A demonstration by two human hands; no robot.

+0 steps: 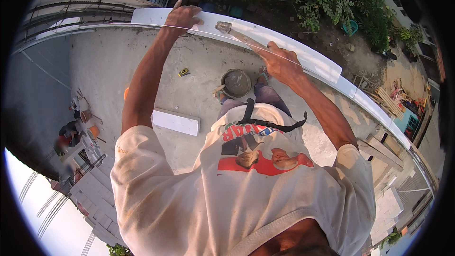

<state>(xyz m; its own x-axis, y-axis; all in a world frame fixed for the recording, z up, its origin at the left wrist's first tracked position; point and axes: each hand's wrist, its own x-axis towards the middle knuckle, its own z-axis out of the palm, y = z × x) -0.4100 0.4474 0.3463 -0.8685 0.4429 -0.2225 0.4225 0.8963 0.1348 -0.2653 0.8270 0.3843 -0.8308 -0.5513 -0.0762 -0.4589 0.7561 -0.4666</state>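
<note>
Resting across the white block near its left end, the left grip has its fingers parted and lies over the block; how firmly it presses, I cannot tell. The right grip is closed round the handle of a tool, whose head points left toward the left grip and sits over the block; whether it touches, I cannot tell. The block runs under the left grip and on past the right grip's far side. A thin string stretches along it. Nearer the body than the left grip, a yellow tape measure and another block lie on the floor. Below and left of the right grip stands a bucket holding grey mix.
</note>
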